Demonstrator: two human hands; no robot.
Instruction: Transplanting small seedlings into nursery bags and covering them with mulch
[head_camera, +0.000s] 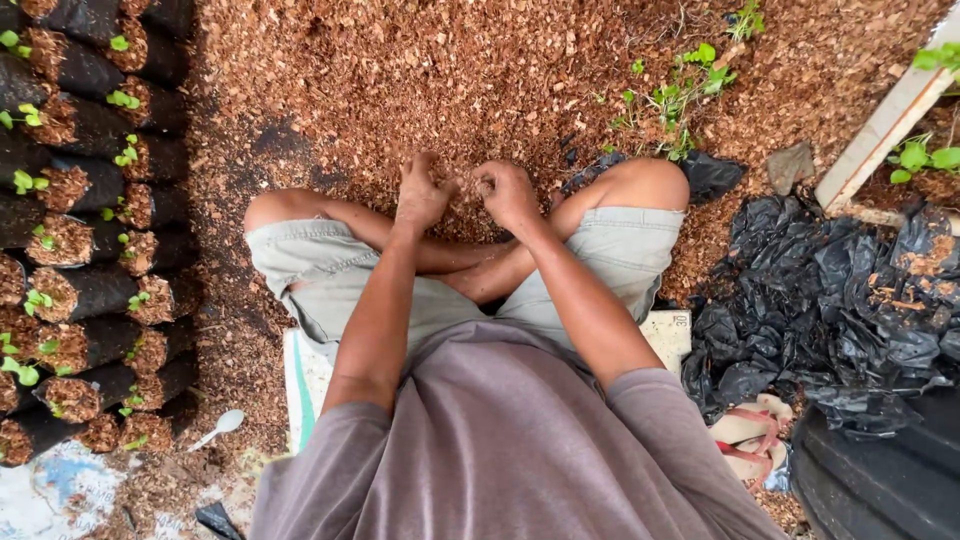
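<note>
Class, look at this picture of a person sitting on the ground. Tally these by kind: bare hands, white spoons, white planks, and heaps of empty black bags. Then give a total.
Bare hands: 2, the left hand and the right hand
White plastic spoon: 1
White wooden plank: 1
Heap of crumpled black plastic bags: 1
Total: 5

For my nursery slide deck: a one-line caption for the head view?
Seated cross-legged, left hand and right hand work brown husk mulch beside rows of filled black seedling bags.
</note>
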